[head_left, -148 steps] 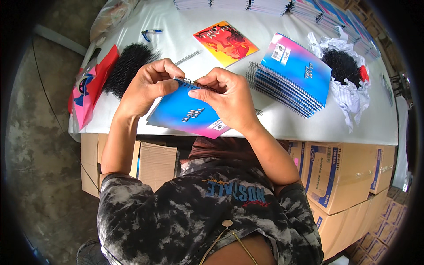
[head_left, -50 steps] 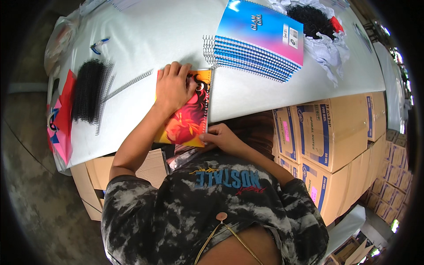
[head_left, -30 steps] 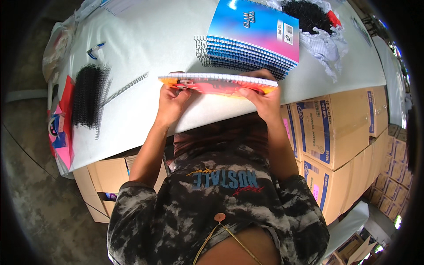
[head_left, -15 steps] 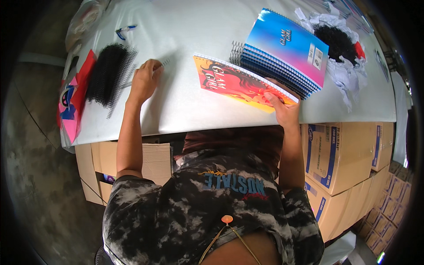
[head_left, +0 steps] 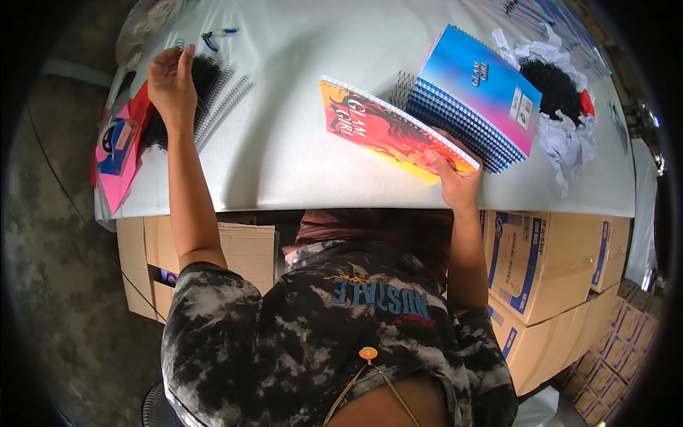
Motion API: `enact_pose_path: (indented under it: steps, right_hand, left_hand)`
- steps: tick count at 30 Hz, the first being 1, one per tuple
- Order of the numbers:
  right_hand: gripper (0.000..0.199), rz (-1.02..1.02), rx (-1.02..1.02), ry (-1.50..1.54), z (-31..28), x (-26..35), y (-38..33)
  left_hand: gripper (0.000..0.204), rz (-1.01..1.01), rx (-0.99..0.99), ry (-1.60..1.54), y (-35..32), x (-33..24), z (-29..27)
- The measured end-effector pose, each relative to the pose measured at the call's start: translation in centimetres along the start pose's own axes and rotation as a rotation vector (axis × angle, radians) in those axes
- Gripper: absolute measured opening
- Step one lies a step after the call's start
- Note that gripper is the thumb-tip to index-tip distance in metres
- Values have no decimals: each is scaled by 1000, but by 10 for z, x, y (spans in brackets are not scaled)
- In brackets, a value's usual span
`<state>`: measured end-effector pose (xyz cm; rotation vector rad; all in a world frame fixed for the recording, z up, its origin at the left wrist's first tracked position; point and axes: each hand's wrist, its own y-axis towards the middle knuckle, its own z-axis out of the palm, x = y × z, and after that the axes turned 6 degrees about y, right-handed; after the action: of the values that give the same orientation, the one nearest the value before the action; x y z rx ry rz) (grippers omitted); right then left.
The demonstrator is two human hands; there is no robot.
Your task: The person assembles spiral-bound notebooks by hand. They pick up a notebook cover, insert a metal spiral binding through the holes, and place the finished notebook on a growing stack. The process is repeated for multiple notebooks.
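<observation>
My right hand [head_left: 451, 181] grips the near corner of a red and orange spiral notebook [head_left: 384, 130] and holds it tilted over the table, beside a stack of blue and pink spiral notebooks [head_left: 478, 95]. Far out to the left, my left hand [head_left: 171, 82] rests with spread fingers on a pile of black spiral binding coils [head_left: 208, 92]. It holds nothing that I can see.
The white table [head_left: 284, 142] also carries pink covers [head_left: 117, 160] at its left edge, small blue-handled pliers [head_left: 217, 34] and crumpled white paper with more black coils [head_left: 555, 89] at the right. Cardboard boxes [head_left: 541, 263] stand under and beside the table.
My left hand has reached further left, from the table surface onto the pile of black coils. My right hand still holds the red notebook, now raised nearer the blue stack.
</observation>
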<state>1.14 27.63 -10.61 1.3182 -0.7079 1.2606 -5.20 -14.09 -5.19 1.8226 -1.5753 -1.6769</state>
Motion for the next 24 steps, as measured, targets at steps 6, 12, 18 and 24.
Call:
enact_pose_path:
  steps: [6, 12, 18, 24]
  right_hand:
    - [28, -62, -32, -47, 5, 3, 4]
    - [28, -26, -2, -42, -1, 1, 4]
    - [27, -31, 53, -43, 0, 2, 3]
    - [26, -99, 154, 9, -3, 1, 10]
  left_hand:
    - [25, 35, -183, -108, -6, -20, -11]
    - [35, -88, 874, -230, -62, -104, 5]
    - [40, -204, 959, -266, -69, -110, 25]
    - [42, -475, 1067, -398, -55, -114, 29]
